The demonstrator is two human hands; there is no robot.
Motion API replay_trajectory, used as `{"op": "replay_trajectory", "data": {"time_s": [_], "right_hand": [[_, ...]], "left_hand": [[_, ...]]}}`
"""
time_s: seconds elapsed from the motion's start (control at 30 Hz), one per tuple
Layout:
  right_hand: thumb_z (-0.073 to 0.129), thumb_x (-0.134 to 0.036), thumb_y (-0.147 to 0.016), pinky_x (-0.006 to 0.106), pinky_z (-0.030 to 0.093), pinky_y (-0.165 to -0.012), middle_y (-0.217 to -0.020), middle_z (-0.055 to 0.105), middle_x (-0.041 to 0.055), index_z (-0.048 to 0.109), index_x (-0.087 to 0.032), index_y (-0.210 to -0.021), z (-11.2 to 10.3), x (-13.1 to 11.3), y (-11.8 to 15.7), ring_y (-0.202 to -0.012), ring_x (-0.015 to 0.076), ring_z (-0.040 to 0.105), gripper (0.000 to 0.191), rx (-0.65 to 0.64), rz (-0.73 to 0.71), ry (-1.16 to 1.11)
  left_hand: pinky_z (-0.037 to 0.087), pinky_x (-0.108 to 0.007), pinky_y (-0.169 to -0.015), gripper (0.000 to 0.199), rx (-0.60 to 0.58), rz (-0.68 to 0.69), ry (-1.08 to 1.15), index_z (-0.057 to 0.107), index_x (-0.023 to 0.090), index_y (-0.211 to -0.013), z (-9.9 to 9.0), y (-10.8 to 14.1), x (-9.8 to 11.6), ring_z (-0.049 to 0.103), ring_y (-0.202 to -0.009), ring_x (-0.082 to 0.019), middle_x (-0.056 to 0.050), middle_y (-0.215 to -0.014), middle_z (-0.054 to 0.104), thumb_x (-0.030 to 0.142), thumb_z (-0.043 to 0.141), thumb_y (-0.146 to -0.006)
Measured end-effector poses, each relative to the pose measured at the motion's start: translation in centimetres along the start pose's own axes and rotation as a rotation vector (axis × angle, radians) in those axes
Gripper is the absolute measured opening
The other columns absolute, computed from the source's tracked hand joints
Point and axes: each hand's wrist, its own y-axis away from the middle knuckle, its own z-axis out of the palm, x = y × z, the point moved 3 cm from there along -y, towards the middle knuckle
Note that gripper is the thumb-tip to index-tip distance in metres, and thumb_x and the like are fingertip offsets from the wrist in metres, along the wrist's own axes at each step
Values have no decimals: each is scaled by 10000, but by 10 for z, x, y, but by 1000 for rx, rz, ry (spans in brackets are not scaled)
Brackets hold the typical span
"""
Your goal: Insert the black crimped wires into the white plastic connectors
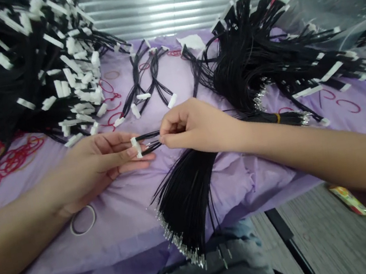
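Observation:
Between thumb and fingers, my left hand [105, 158] holds a small white connector housing [136, 147]. Black wires [149, 136] run from that housing toward my right hand [189, 124], whose thumb and forefinger are pinched on them. Some wire tips near the housing look bare or metal-ended. Just below my right hand, a fanned bundle of black wires [192, 192] with silvery metal terminals hangs over the front edge of the purple-covered table [122, 232]. Part of that bundle is hidden behind my right hand.
A large heap of black cables with white connectors [77, 80] fills the left. Another cable pile [236, 61] lies at the right. Several short cables [144, 77] lie at the back. Red rubber bands [13, 160] and a pale ring [83, 220] rest on the left.

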Motion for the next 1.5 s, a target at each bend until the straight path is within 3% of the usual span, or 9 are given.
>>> {"op": "replay_trajectory", "data": {"time_s": [0.27, 0.67, 0.87, 1.1, 1.5], "right_hand": [[574, -198, -753, 177, 387, -621, -578, 570, -53, 647, -124, -666, 7, -5, 2, -544, -1, 441, 136, -2, -20, 97], [563, -214, -745, 190, 351, -630, -640, 584, -30, 663, -125, -683, 8, -5, 0, -606, 33, 475, 147, -4, -91, 192], [563, -208, -749, 187, 313, -633, -622, 559, -34, 658, -116, -660, 11, -8, 0, -597, 25, 430, 158, -14, -109, 269], [537, -169, -773, 184, 287, -638, -658, 563, -28, 661, -96, -725, 13, -10, 2, -606, 17, 405, 152, 25, -215, 319], [543, -198, -793, 205, 265, -648, -656, 543, -24, 665, -100, -728, 17, -8, 1, -607, 27, 386, 170, -18, -157, 339]], "left_hand": [[605, -186, -656, 158, 62, 19, -26, 682, 98, -802, 5, 1, -1, 730, -666, -168, -67, -750, 746, 14, 717, -673], [603, -191, -664, 211, 61, -10, -79, 639, 110, -863, 7, -1, -3, 736, -723, -197, -70, -772, 736, 7, 700, -688], [600, -184, -619, 167, 106, -11, -130, 633, 98, -883, 8, 1, -1, 713, -635, -150, -63, -742, 726, -16, 621, -762], [592, -179, -611, 164, 138, -25, -163, 617, 83, -891, 13, 2, 1, 725, -655, -160, -57, -722, 719, -41, 574, -793], [599, -187, -644, 178, 94, 24, -179, 630, 83, -918, 12, 2, 0, 738, -703, -185, -68, -807, 751, -23, 603, -778]]}}
